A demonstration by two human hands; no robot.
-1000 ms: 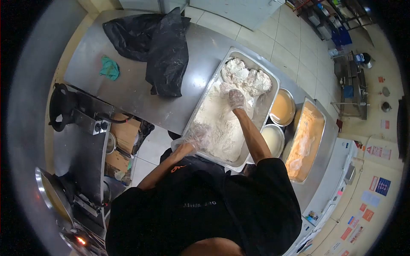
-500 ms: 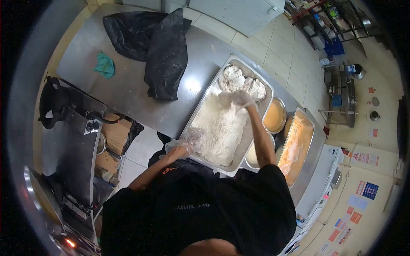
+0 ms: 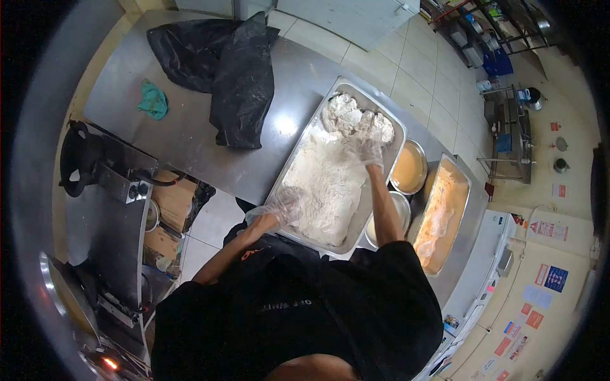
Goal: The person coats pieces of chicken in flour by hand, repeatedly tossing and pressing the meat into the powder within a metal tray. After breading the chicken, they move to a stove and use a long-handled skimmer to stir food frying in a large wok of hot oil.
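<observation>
A deep steel tray [image 3: 346, 254] holds a wide bed of white flour [image 3: 330, 190]. Several lumpy, flour-coated pieces [image 3: 343, 114] are heaped at its far end. My left hand [image 3: 286, 204], in a clear plastic glove, rests at the near left side of the flour with its fingers stretched out over it. My right hand [image 3: 367, 151], also gloved, is in the flour just below the coated pieces. Its fingers are blurred and partly lost against the flour, so their grip is hidden.
Right of the tray stand a bowl of orange-yellow liquid [image 3: 408, 168], a second bowl [image 3: 399, 213] with pale contents, and a tray of pale pieces in orange marinade [image 3: 460, 184]. Black plastic bags [image 3: 241, 82] and a green cloth [image 3: 152, 100] lie on the steel table [image 3: 190, 140].
My right hand has moved slightly down and stays close to the coated pieces. My left hand has shifted a little further in over the flour, its fingers more spread.
</observation>
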